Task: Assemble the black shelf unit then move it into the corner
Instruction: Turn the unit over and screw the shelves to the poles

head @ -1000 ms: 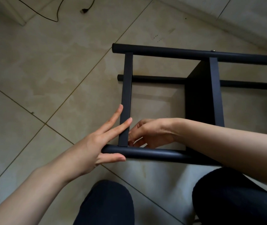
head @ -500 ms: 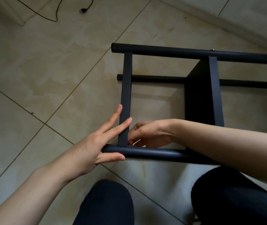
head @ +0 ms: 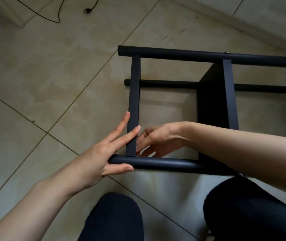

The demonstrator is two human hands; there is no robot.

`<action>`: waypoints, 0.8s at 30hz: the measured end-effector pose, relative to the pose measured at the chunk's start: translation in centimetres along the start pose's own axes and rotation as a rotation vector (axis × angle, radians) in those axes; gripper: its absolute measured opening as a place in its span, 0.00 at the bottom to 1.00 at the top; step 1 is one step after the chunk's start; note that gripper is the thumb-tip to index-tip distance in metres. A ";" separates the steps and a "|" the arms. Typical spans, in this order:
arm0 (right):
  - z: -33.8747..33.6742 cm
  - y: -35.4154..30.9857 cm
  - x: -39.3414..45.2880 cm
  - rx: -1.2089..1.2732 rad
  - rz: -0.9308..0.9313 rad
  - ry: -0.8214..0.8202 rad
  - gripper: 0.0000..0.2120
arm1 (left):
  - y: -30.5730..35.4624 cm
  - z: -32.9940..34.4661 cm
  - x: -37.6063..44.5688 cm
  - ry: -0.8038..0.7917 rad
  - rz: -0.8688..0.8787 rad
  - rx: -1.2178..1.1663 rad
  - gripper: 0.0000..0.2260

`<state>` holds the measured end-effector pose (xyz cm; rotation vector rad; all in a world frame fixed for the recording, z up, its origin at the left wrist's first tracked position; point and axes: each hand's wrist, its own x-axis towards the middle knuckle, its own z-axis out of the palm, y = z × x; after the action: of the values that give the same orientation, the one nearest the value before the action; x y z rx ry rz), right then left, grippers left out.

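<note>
Steadying the black metal shelf frame (head: 208,56) at its end joint

Left hand (head: 102,157) flat, fingers straight against flat black crossbar (head: 133,105); right hand (head: 156,139) curled just beyond (contents hidden). No shift since earlier, fastening apparently unfinished.

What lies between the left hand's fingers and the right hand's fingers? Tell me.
In the head view, the flat black crossbar of the shelf frame runs between them: the left hand lies straight-fingered against its outer side, the right hand curls at its inner side.
</note>
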<state>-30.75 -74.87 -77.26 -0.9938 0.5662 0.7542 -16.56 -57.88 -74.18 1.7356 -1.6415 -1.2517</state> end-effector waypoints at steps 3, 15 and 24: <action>-0.1 0.0 0.1 -0.004 0.025 -0.027 0.10 | -0.1 0.0 0.0 0.004 0.004 -0.004 0.38; 0.3 1.2 0.3 0.084 -0.065 -0.057 0.10 | -0.2 0.0 0.0 0.006 0.010 -0.008 0.39; 0.0 1.2 0.3 0.102 -0.016 -0.028 0.08 | -0.1 0.1 0.0 0.004 0.004 -0.010 0.39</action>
<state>-31.55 -74.34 -78.12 -0.8914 0.5666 0.7165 -16.54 -57.82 -74.30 1.7273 -1.6328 -1.2512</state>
